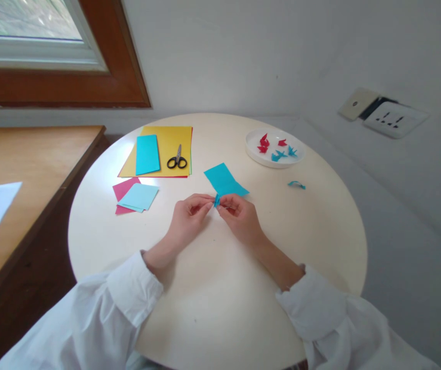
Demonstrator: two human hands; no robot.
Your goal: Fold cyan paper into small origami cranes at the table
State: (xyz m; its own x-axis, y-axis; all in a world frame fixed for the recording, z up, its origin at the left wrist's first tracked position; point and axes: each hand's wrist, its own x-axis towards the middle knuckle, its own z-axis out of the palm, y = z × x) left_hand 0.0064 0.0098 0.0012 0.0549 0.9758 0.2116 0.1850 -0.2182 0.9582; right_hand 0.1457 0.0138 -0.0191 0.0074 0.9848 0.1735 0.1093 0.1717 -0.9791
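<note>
Folded blue paper (216,201) is over the round white table (216,288), pinched at its left side by the left hand (190,216) and at its right by the right hand (242,216), just on the near side of a flat blue sheet (224,180).

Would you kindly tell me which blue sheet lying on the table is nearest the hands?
The blue sheet just beyond the left hand and right hand; the light-blue squares and blue rectangle beside the scissors lie farther left.
</note>
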